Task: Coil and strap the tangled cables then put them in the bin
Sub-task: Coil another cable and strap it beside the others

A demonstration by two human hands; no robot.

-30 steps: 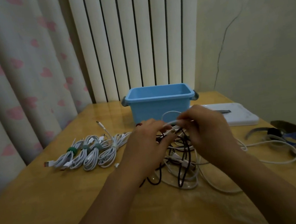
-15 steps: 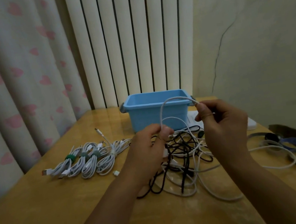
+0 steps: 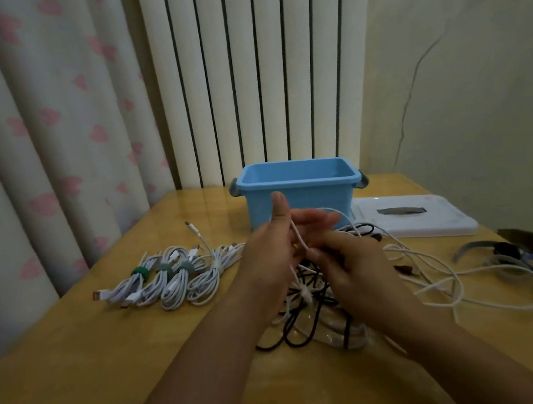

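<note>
Head view: half a second earlier the hands had been apart, stretching a white cable (image 3: 300, 243). Now the left hand (image 3: 277, 252) was spread wide, the cable draped across its palm, while the right hand (image 3: 347, 264) pinched it just beside. Coiling had likely begun. The tangle (image 3: 312, 312) lay beneath them, the blue bin (image 3: 298, 193) beyond, four strapped coils (image 3: 173, 279) to the left.

Black and white cables (image 3: 312, 312) lie tangled before the open blue bin (image 3: 299, 197); four strapped white coils (image 3: 173, 281) lie left.
</note>
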